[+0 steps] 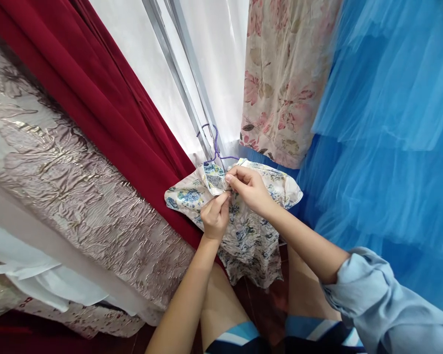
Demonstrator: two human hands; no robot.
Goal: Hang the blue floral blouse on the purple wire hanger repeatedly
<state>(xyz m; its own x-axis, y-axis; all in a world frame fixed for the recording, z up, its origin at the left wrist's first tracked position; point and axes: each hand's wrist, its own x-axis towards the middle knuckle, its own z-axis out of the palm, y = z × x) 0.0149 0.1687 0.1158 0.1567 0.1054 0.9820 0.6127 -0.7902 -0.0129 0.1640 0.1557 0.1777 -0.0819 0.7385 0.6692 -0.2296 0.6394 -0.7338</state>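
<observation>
A light blouse with blue and yellow flowers [243,233] hangs on a purple hanger [216,147], whose hook rises above the collar. My left hand [215,216] is closed in a pinch on the blouse front, just below the collar. Slightly higher and to the right, my right hand [248,186] pinches the collar edge with thumb and forefinger. The fingertips of both hands are close together at the neck opening. Whether a button lies between them is hidden by the fingers.
Grey metal poles [184,73] stand before white cloth behind the hanger. Dark red fabric [107,108] and shiny brocade [77,162] hang at left. A pink-flowered cloth [280,88] and tiered blue tulle [384,137] hang at right. Dark red floor tiles [262,300] show below.
</observation>
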